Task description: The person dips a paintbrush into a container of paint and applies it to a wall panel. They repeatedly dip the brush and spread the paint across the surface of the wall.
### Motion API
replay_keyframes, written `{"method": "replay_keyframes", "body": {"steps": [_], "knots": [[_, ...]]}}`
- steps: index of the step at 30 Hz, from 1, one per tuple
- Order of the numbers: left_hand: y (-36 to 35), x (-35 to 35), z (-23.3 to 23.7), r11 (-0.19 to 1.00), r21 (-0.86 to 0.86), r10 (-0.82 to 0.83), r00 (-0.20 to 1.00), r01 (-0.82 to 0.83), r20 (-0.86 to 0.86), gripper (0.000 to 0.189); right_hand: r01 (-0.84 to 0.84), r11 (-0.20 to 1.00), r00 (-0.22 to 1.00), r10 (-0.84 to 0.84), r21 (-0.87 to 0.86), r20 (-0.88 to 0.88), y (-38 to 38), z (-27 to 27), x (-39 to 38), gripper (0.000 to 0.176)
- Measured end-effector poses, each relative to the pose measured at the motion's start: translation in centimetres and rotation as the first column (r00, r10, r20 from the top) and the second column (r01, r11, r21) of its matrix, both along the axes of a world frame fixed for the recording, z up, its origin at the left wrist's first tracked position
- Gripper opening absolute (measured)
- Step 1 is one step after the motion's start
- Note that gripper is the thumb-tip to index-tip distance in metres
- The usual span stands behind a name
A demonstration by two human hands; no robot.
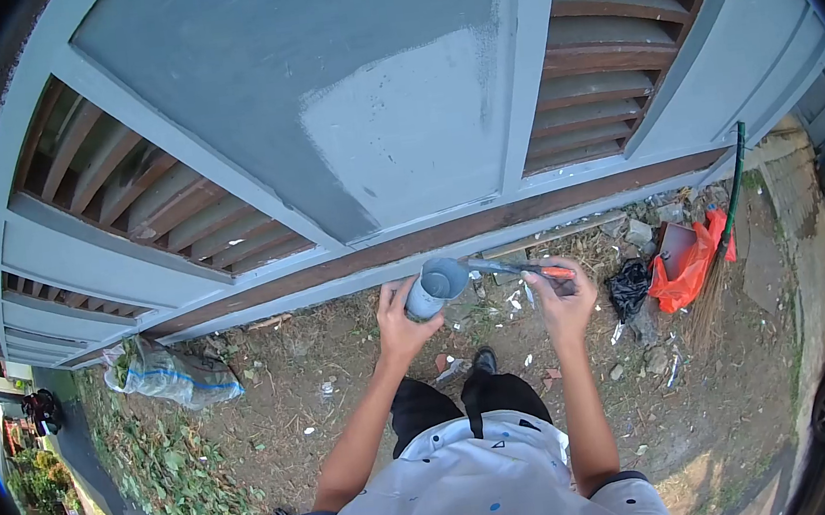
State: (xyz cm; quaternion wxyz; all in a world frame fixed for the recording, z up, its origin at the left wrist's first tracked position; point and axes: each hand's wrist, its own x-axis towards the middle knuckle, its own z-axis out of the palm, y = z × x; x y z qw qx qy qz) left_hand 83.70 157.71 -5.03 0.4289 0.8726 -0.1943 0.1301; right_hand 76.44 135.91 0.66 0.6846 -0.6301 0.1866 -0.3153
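My left hand (401, 321) is wrapped round a small grey paint cup (428, 294), its open mouth tipped toward the right. In my right hand (566, 300) is a paintbrush (553, 271) with an orange handle, held roughly level. The brush's far end reaches to the rim of the cup. Ahead of both hands rises a wall panel (408, 117), with a lighter painted patch over its lower middle and darker grey around it.
Slatted brown vents (602, 47) flank the panel. On the right lie an orange plastic bag (685, 264), a black bag (629, 287) and a twig broom (714, 301). A pale sack (173, 373) rests on the left. Rubble and paint flakes litter the dirt ground (348, 405).
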Motion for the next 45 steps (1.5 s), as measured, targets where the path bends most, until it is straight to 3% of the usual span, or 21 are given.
{"method": "replay_keyframes", "body": {"steps": [1,3,4,6,11,16,20,26,28,29,30,31,32,33,35,37,39,40,41,43,45], "knots": [[0.0,-0.3,0.1,0.999,0.035,0.013,1.0,-0.012,-0.023,0.063,-0.003,1.0,1.0,0.003,0.002,-0.003,0.4,0.7,0.3,0.023],[0.0,-0.6,0.0,0.999,0.044,0.01,1.0,-0.009,-0.021,0.063,-0.196,0.927,0.98,0.17,-0.319,-0.107,1.2,1.5,0.7,0.023],[-0.1,-0.7,-0.1,0.999,0.051,0.004,1.0,-0.003,-0.015,0.063,-0.196,0.927,0.98,0.169,-0.32,-0.109,1.6,1.4,1.0,0.023],[-0.3,-1.1,0.1,0.999,0.037,-0.007,1.0,0.008,-0.016,0.063,-0.269,0.808,0.957,0.286,-0.525,-0.051,2.3,0.6,1.5,0.025],[-1.3,-1.6,0.8,0.999,0.022,-0.033,0.999,0.033,0.038,0.063,-0.288,0.781,0.942,0.335,-0.555,-0.017,2.9,-0.8,1.3,0.028],[-2.5,-2.0,1.3,0.999,-0.032,0.014,0.995,-0.017,-0.099,0.06,-0.191,0.755,0.952,0.298,-0.628,0.069,2.4,-0.4,0.1,0.029],[-3.3,-2.0,1.0,0.999,-0.046,0.006,0.998,-0.009,-0.069,0.06,-0.069,0.767,0.951,0.245,-0.638,0.191,1.5,-1.0,-0.2,0.033],[-4.2,-2.0,1.5,0.996,-0.07,0.039,0.993,-0.047,-0.108,0.061,0.059,0.824,0.962,0.105,-0.564,0.254,0.5,-0.7,-0.2,0.019],[-4.4,-1.8,1.6,0.983,-0.173,0.038,0.991,-0.06,-0.129,0.06,0.163,0.983,0.967,-0.143,-0.079,0.21,0.9,-1.6,0.3,0.021],[-4.5,-1.6,1.7,0.982,-0.179,0.031,0.992,-0.052,-0.121,0.06,0.17,0.982,0.964,-0.149,-0.084,0.22,0.7,-2.1,0.7,0.021],[-4.5,-1.3,1.7,0.982,-0.183,0.033,0.997,-0.046,-0.074,0.061,0.198,0.94,0.956,-0.247,0.279,0.156,0.4,-2.2,1.2,0.019],[-4.3,-1.0,1.7,0.982,-0.187,0.036,0.999,-0.041,-0.027,0.061,0.214,0.769,0.948,-0.313,0.602,0.063,0.1,-2.4,1.6,0.018],[-3.9,-0.6,1.2,0.987,-0.151,0.044,0.999,-0.044,-0.003,0.062,0.156,0.674,0.96,-0.276,0.722,0.05,-0.2,-2.5,1.9,0.013],[-3.7,-0.4,1.2,0.987,-0.159,0.037,0.999,-0.035,0.006,0.062,0.155,0.678,0.957,-0.283,0.719,0.061,-0.4,-2.6,2.3,0.013],[-3.4,0.0,1.3,0.969,-0.234,0.074,0.997,-0.076,-0.02,0.061,0.032,0.424,0.982,-0.18,0.905,0.05,-0.7,-3.1,3.1,0.014],[-2.6,0.4,0.9,0.973,-0.218,0.079,0.997,-0.071,0.026,0.06,0.038,0.485,0.992,-0.122,0.874,0.024,-0.4,-2.9,4.2,0.013],[-1.9,0.7,0.7,0.951,-0.284,0.108,0.993,-0.119,-0.054,0.06,-0.13,0.479,0.99,0.112,0.868,0.086,-0.3,-3.3,5.6,0.015],[-1.4,0.6,1.3,0.964,-0.241,0.104,0.993,-0.113,-0.053,0.061,-0.111,0.528,0.985,0.17,0.842,0.023,-0.1,-2.3,6.7,0.019],[-1.1,0.5,1.7,0.964,-0.246,0.097,0.994,-0.104,-0.043,0.061,-0.116,0.533,0.986,0.163,0.838,0.032,-0.3,-1.9,7.8,0.019],[-0.4,0.4,1.8,0.926,-0.348,0.1,0.985,-0.144,-0.142,0.061,-0.262,0.657,0.96,0.249,0.707,0.125,-0.8,-0.1,10.1,0.023],[0.6,0.5,0.9,0.9,-0.417,0.07,0.987,-0.125,-0.146,0.062,-0.217,0.841,0.975,0.213,0.496,0.065,-1.3,3.9,12.4,0.027]]}}
